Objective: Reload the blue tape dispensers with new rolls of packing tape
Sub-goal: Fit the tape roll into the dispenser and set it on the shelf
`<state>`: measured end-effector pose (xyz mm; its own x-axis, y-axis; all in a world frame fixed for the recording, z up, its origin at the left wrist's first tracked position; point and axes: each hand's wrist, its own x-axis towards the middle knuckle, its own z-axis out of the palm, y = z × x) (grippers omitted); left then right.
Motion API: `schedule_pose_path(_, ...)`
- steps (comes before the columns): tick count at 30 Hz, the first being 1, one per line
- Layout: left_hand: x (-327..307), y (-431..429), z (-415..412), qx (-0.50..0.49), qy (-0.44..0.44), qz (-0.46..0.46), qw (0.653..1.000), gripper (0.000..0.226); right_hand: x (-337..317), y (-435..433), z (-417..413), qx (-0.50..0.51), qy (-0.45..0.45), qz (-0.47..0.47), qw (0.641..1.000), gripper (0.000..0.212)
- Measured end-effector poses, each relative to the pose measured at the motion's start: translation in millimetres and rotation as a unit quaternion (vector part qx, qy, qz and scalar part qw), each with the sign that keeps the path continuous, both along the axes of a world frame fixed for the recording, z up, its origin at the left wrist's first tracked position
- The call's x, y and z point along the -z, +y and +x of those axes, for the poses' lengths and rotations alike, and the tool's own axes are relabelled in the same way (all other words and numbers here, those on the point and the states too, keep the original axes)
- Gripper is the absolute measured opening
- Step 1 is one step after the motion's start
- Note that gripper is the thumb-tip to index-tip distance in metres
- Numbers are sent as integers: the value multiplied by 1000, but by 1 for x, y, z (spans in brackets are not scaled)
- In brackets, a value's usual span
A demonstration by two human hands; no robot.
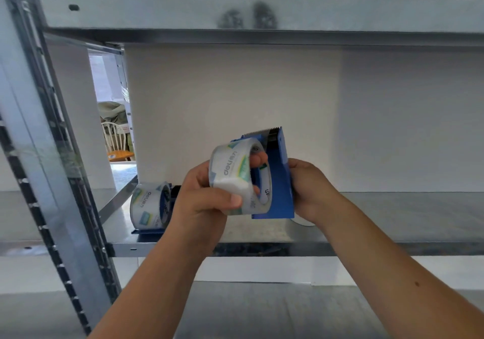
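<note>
Left hand [207, 200] grips packing tape roll [235, 179]; right hand [311, 189] clasps blue tape dispenser [280, 181].
Both raised above the metal shelf [392, 218], roll touching dispenser.

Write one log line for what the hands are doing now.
step: loading | left hand: holds roll | right hand: holds dispenser | shelf: second dispenser, loaded

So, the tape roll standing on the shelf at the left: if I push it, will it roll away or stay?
The tape roll probably stays: it appears to sit in a blue dispenser, which should block rolling. Pushed sideways, roll and dispenser would likely slide together on the smooth metal shelf. The glossy wrap may feel slippery.
</note>
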<state>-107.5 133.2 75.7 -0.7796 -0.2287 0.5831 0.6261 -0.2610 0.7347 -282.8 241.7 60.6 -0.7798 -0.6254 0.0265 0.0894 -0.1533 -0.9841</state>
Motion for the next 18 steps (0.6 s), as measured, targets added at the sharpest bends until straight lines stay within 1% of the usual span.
schedule_pose_path(3, 6, -1, -3, -21, -11, 17, 1000, 50, 12, 3, 6, 3, -83, -4, 997, 26)
schedule_pose_path(6, 9, -2, -4, -31, -14, 20, 999, 48, 25, 7, 15, -9, -147, -61, 987, 28)
schedule_pose_path(9, 8, -6, -4, -54, -8, 22, 998, 46, 34, 10, 24, -21, -186, -110, 976, 30)
schedule_pose_path(13, 4, -11, -4, -48, -2, 23, 999, 46, 45, 12, 31, -44, -171, -127, 976, 37)
schedule_pose_path(16, 2, -13, -11, -42, -24, 37, 998, 54, 48, 12, 36, -46, -165, -124, 977, 37)
schedule_pose_path(18, 3, -14, -16, -48, -38, 39, 997, 55, 50, 10, 36, -47, -166, -117, 978, 37)
